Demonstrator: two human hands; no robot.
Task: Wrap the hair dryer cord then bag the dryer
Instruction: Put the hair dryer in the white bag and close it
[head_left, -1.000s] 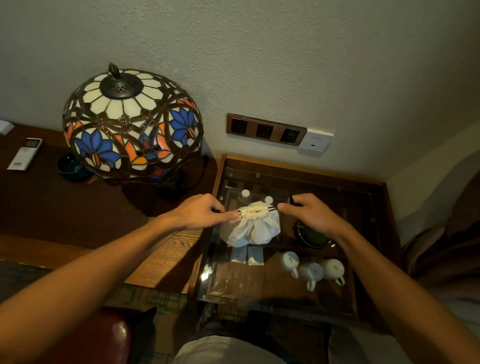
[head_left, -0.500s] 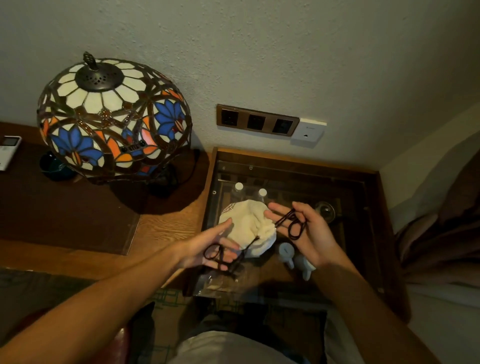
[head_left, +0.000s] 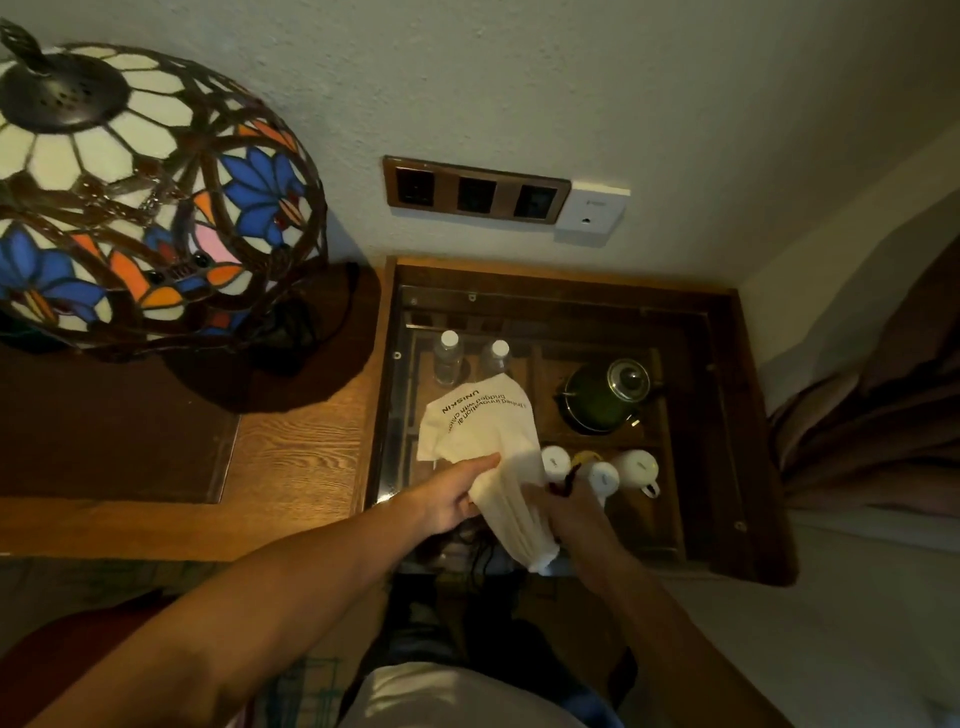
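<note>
A cream cloth drawstring bag (head_left: 485, 436) with black print lies across the glass top of the cabinet (head_left: 727, 415), its gathered neck pointing toward me. The dryer is hidden inside it. My left hand (head_left: 449, 493) grips the bag at its left side, thumb on top. My right hand (head_left: 569, 512) holds the neck from the right, with a dark drawstring loop (head_left: 569, 478) looped around its fingers. More dark cord hangs below the neck.
A stained-glass lamp (head_left: 145, 192) stands on the wooden desk (head_left: 291, 467) at left. Under the glass are two water bottles (head_left: 470, 358), a green teapot (head_left: 605, 397) and white cups (head_left: 631, 470). A socket panel (head_left: 475, 189) is on the wall. Bedding (head_left: 878, 415) lies at right.
The bag was upright with its neck pulled closed; the drawstrings were then drawn out, and now the bag lies tipped toward me with both hands gripping its neck.
</note>
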